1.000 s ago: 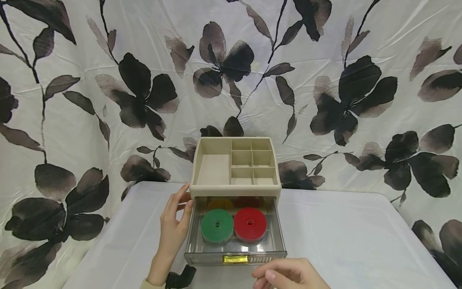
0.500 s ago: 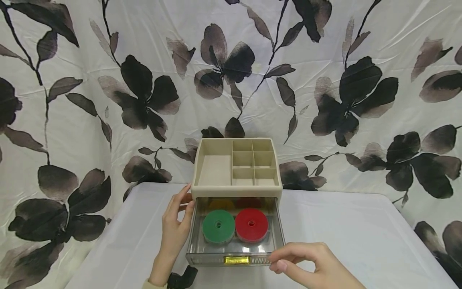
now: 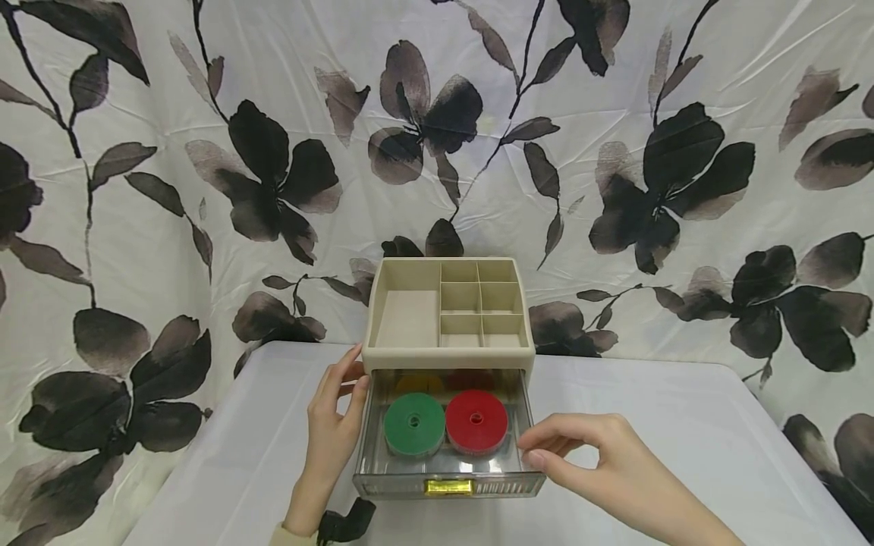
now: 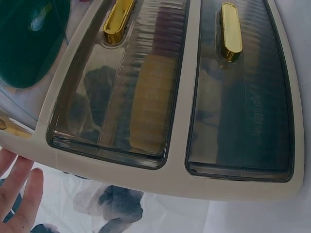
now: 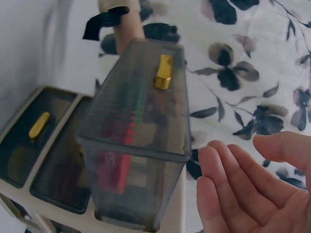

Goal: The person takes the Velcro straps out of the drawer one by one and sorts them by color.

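Note:
A cream desktop organizer (image 3: 447,359) stands on the table, its clear top drawer (image 3: 389,485) pulled out toward me. Inside lie a green disc (image 3: 413,434) and a red disc (image 3: 476,432), each thick and round with a small centre hole. My left hand (image 3: 333,425) rests at the organizer's left side, fingers extended; the left wrist view shows the fingertips (image 4: 33,182) at the cream frame. At the drawer's right front corner is my right hand (image 3: 597,459), its fingertips beside the wall. The right wrist view shows this hand (image 5: 248,189) with loosely bent fingers and nothing in it.
Lower drawers (image 4: 243,121) with gold handles (image 4: 232,31) are closed, with coloured things behind the clear fronts. Divided compartments (image 3: 480,299) top the organizer. A black strap (image 3: 347,523) hangs by my left wrist. Floral cloth (image 3: 444,152) backs the white table (image 3: 649,425).
My right hand has moved up and right, from below the drawer's front to its right front corner. The left hand, the drawer and the discs stay where they were.

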